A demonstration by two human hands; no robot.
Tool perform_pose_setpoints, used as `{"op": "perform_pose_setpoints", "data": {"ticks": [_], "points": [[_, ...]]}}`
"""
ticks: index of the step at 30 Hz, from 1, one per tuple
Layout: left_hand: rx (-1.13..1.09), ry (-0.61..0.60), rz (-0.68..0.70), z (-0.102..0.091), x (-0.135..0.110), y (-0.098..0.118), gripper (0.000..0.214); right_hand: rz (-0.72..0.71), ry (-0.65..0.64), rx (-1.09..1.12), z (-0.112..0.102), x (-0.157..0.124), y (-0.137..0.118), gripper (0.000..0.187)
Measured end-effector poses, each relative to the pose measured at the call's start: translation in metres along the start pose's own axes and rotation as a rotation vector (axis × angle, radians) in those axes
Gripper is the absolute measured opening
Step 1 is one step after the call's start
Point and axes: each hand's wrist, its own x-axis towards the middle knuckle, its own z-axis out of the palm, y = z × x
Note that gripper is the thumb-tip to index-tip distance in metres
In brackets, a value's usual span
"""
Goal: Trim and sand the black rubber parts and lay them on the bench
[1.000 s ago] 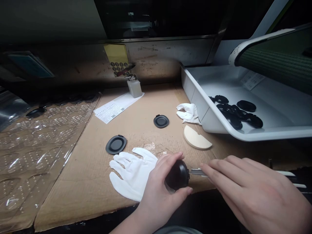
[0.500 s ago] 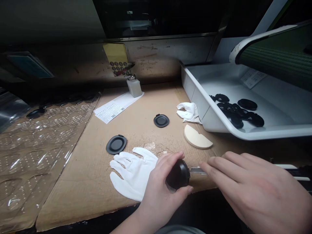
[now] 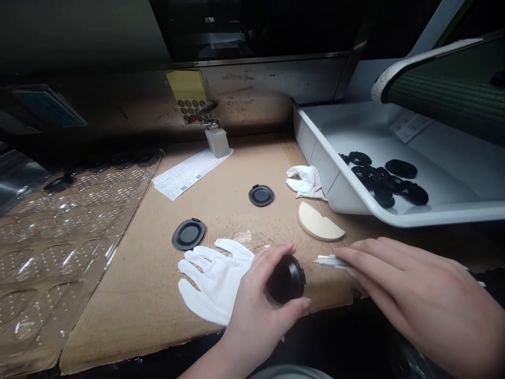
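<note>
Disc [image 3: 286,280], black and round, sat in the left hand [image 3: 252,308] near the front edge of the cardboard [image 3: 118,295], its flat face turned right. That hand was curled firmly around it, with the fingers over the far side and the thumb across the near side. Just to the right, a metal blade [image 3: 329,261] lay along a left-right axis, its tip pointing at the disc but apart from it. The right hand [image 3: 418,297] was the nearer hand to the blade, its fingers together over it; whether they gripped it was hidden.

Two other discs lay on the cardboard: a smaller disc [image 3: 261,195] and a larger disc [image 3: 188,235]. One flat white glove [image 3: 215,279] lay beside the left hand, and one crumpled glove [image 3: 305,182] lay farther right, near one cream pad [image 3: 320,222]. Beyond, a white tray [image 3: 311,152] held about seven overlapping black discs, too overlapped to count surely.
</note>
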Motion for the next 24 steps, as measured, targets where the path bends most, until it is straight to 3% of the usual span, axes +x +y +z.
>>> {"op": "perform_pose_setpoints", "data": {"ticks": [5, 8, 11, 13, 17, 21, 24], "points": [[-0.364, 0.048, -0.065, -0.002, 0.002, -0.002, 0.042, 0.056, -0.076, 0.052, 0.04, -0.009, 0.005, 0.024], [-0.684, 0.13, -0.091, 0.0, 0.003, -0.002, 0.031, 0.048, 0.028, 0.071, 0.059, -0.002, -0.005, 0.029], [-0.869, 0.169, -0.13, 0.001, 0.003, -0.002, 0.039, 0.014, 0.196, 0.222, 0.057, 0.018, -0.023, 0.031], [-0.904, 0.161, -0.127, 0.001, 0.002, -0.001, 0.041, -0.043, 0.219, 0.327, 0.05, 0.035, -0.035, 0.027], [-1.006, 0.123, -0.107, -0.001, 0.004, -0.003, 0.047, -0.128, 0.145, 0.433, 0.042, 0.067, -0.045, 0.016], [-1.059, 0.147, -0.169, 0.003, 0.008, -0.012, 0.053, 0.104, -0.024, 0.433, 0.058, 0.107, -0.035, 0.021], [-0.815, 0.065, -0.138, 0.006, 0.007, -0.019, 0.048, 0.186, -0.227, 0.386, 0.076, 0.144, -0.041, 0.018]]}}
